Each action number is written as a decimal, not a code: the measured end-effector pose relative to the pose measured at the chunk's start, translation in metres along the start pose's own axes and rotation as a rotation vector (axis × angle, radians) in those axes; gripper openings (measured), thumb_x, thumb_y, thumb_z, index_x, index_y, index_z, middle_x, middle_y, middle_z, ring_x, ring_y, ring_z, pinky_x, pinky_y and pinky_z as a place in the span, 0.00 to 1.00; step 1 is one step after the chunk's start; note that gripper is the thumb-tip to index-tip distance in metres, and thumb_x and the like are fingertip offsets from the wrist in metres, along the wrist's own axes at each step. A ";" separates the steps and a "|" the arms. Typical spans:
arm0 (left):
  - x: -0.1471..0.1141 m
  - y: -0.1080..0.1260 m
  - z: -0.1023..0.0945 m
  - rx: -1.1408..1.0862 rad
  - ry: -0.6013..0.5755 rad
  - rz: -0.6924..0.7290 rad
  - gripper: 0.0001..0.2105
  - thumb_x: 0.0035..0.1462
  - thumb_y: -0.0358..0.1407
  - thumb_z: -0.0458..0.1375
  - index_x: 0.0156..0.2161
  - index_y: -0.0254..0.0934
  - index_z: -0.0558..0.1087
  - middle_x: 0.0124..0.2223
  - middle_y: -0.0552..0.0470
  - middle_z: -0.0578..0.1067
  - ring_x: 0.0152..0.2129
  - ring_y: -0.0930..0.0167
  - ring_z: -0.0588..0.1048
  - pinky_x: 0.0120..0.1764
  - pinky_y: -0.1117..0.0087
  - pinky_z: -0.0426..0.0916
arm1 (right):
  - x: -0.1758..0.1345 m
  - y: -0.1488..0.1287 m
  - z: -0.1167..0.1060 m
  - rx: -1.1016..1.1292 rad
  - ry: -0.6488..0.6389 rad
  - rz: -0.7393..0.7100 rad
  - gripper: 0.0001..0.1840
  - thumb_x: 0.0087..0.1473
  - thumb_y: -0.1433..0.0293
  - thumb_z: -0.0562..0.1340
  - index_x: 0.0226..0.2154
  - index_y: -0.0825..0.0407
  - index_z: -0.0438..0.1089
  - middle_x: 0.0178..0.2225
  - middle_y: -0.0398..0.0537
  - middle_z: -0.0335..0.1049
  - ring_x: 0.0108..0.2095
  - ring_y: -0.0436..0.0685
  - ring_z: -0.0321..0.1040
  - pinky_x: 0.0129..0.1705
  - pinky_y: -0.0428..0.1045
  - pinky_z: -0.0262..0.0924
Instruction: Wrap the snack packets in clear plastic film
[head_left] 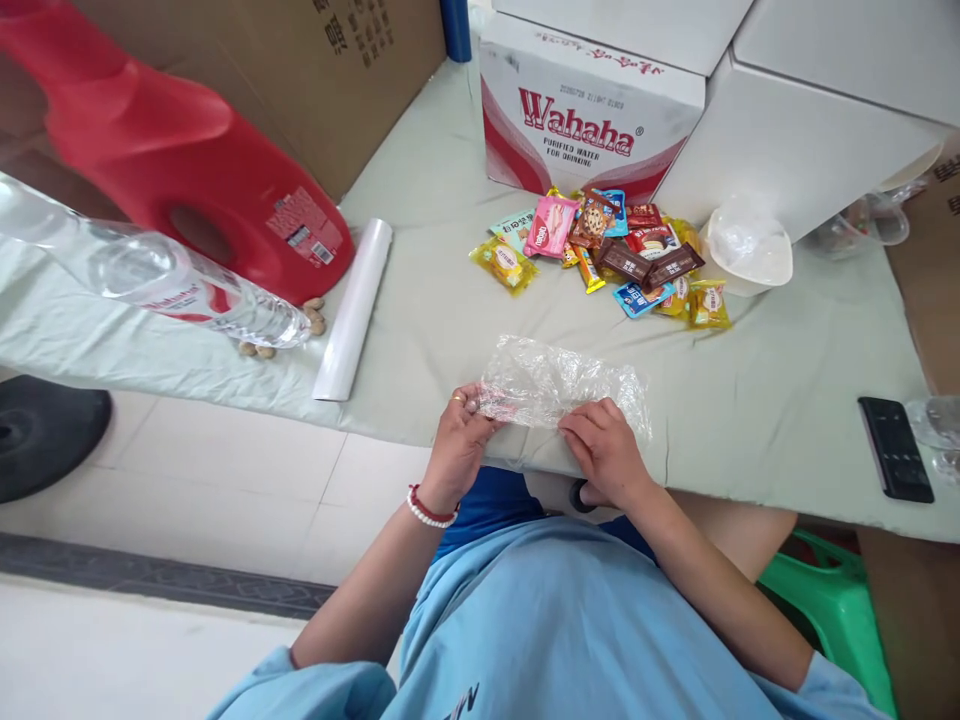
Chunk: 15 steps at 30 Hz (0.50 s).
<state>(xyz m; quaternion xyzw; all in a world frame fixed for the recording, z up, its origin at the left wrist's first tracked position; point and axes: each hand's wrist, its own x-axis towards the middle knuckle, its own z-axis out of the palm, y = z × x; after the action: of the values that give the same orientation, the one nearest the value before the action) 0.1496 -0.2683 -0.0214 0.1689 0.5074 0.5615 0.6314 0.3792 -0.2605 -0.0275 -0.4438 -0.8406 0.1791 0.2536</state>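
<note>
A crinkled clear plastic bag (555, 375) lies near the table's front edge, between my two hands. My left hand (459, 440) grips its left end, fingers pinched together; a ring and a red-and-white bracelet show on this arm. At the bag's lower edge, right of its middle, the fingers of my right hand (604, 445) are pinched on the plastic. Something reddish shows at the left part of the bag, too unclear to name. Beyond the bag sits a pile of wrapped snacks (626, 255) in several colours.
A white plastic roll (356, 310), a water bottle (202, 290) and a large red jug (195, 150) are on the left. A Wahaha carton (585, 120) and a white bowl (754, 255) stand behind; a phone (894, 448) lies far right.
</note>
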 end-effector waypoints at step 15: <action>-0.009 0.006 0.011 0.043 0.032 -0.103 0.31 0.47 0.65 0.69 0.37 0.37 0.71 0.37 0.49 0.78 0.31 0.67 0.80 0.25 0.72 0.70 | 0.009 -0.015 -0.018 0.059 -0.054 0.049 0.12 0.72 0.66 0.58 0.39 0.48 0.75 0.32 0.48 0.73 0.35 0.57 0.70 0.38 0.52 0.65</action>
<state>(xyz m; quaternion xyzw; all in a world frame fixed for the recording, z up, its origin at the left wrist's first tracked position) 0.1565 -0.2702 -0.0080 0.1472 0.5373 0.5197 0.6477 0.3757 -0.2598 -0.0031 -0.4517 -0.8304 0.2217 0.2395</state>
